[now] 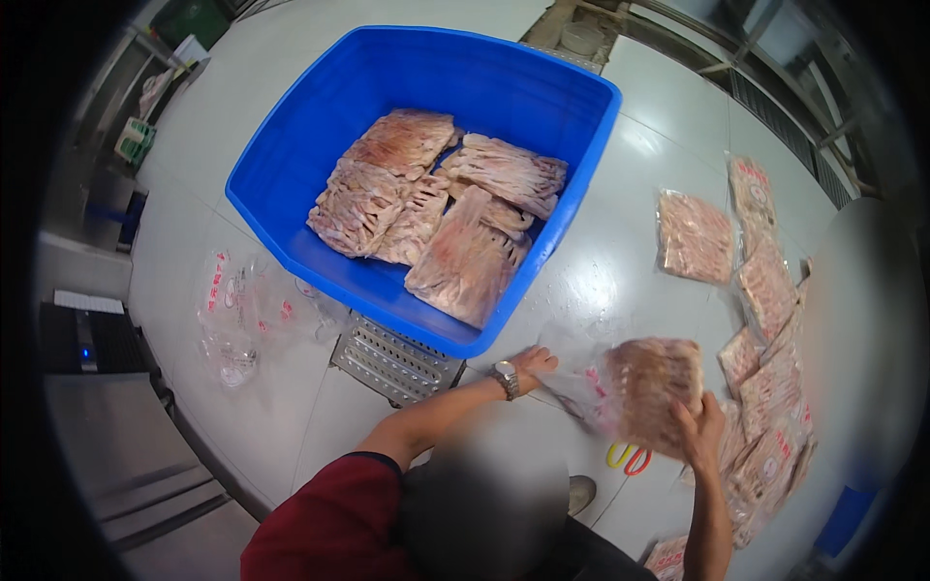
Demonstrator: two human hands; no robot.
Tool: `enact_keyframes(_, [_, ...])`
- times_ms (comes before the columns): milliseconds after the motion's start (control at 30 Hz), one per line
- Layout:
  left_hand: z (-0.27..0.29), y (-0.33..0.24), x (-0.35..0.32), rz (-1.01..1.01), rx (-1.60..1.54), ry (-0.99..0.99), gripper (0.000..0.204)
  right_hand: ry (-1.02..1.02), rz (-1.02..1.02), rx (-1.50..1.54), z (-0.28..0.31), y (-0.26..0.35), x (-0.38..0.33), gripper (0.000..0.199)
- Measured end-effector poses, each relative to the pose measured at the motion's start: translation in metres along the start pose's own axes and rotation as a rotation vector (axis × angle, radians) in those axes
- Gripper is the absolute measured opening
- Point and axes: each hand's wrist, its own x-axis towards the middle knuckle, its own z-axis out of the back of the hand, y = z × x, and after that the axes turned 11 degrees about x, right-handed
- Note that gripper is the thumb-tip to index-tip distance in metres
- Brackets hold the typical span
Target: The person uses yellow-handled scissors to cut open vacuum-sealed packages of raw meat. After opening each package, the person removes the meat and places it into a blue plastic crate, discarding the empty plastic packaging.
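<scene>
A flat frozen meat block (651,387) hangs over the floor in front of me, pinkish brown and ridged. Its right edge is in the grip of my right hand (702,433), thumb on the upper face. From the left side of the block stretches a clear plastic bag (581,395) with red print, and my left hand (535,368), wearing a wristwatch (508,380), is closed on the bag's far end. Scissors (630,458) with yellow and red handles lie below the block, their blades hidden. Several unwrapped meat blocks (470,257) rest in a large blue tub (426,58).
Several bagged meat blocks (765,290) lie along the right floor, some overlapping. Crumpled plastic bags (237,310) are left of the tub, by a perforated metal drain cover (392,358). Steel equipment (136,455) stands at the left, and a shoe (581,494) shows below.
</scene>
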Motion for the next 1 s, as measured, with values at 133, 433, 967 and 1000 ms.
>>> enact_keyframes(133, [0.005, -0.005, -0.006, 0.02, 0.095, 0.0, 0.032, -0.066, -0.263, 0.417, 0.036, 0.035, -0.044, 0.039])
enact_keyframes(433, [0.058, -0.034, 0.076, 0.448, -0.281, 0.202, 0.031, -0.059, -0.076, 0.033, 0.074, 0.115, -0.063, 0.037])
enact_keyframes(967, [0.134, -0.079, 0.09, 0.167, -0.72, 0.279, 0.042, -0.048, -0.139, 0.231, 0.056, 0.109, -0.063, 0.03])
enact_keyframes(1000, [0.134, -0.081, 0.088, 0.168, -0.683, 0.258, 0.038, -0.046, -0.167, 0.239, 0.059, 0.112, -0.064, 0.03])
